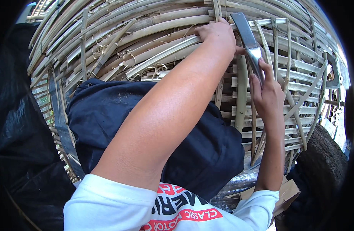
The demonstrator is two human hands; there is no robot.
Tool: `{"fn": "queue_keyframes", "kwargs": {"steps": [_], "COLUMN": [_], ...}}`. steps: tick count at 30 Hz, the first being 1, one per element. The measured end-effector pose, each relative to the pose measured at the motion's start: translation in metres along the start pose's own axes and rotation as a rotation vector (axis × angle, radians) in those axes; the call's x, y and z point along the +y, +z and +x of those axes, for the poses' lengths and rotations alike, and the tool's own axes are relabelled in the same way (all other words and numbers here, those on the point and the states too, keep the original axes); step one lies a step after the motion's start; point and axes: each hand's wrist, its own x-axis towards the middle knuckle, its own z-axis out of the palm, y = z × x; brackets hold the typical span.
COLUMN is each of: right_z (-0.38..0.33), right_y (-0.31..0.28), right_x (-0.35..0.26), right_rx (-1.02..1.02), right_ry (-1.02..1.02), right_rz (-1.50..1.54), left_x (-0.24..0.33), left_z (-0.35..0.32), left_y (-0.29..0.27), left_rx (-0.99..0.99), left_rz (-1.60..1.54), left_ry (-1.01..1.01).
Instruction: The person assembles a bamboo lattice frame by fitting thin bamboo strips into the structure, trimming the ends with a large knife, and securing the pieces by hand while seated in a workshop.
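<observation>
My left hand (219,35) reaches across to the upper middle, its fingers closed round a long pale bamboo strip (163,56). The strip runs slanting from the middle left up to the upper right, and part of it is hidden by the hand. Just right of that, my right hand (268,90) grips a knife (244,31) by its handle. Its broad grey blade has a squared end and points up and slightly left. The blade lies across the strip close to my left fingers; whether its edge touches the strip I cannot tell.
A slatted bamboo floor (296,88) has several loose strips and curled shavings (160,71) on it. Dark cloth (103,111) covers my legs. A cardboard box (286,194) sits lower right, near a dark trunk-like mass (326,158). Black sheeting (25,115) hangs at left.
</observation>
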Motion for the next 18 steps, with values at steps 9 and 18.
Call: {"fn": "queue_keyframes", "kwargs": {"steps": [9,18], "right_z": [0.003,-0.011], "right_y": [-0.001,-0.008], "right_x": [-0.013,-0.010], "right_rx": [0.340,0.028], "right_ry": [-0.116,-0.023], "right_rz": [0.207,0.010], "left_x": [0.000,0.000], "left_z": [0.002,0.004], "left_y": [-0.013,-0.004], "left_rx": [-0.018,0.003], "left_rz": [-0.015,0.012], "left_ry": [0.003,-0.006]}}
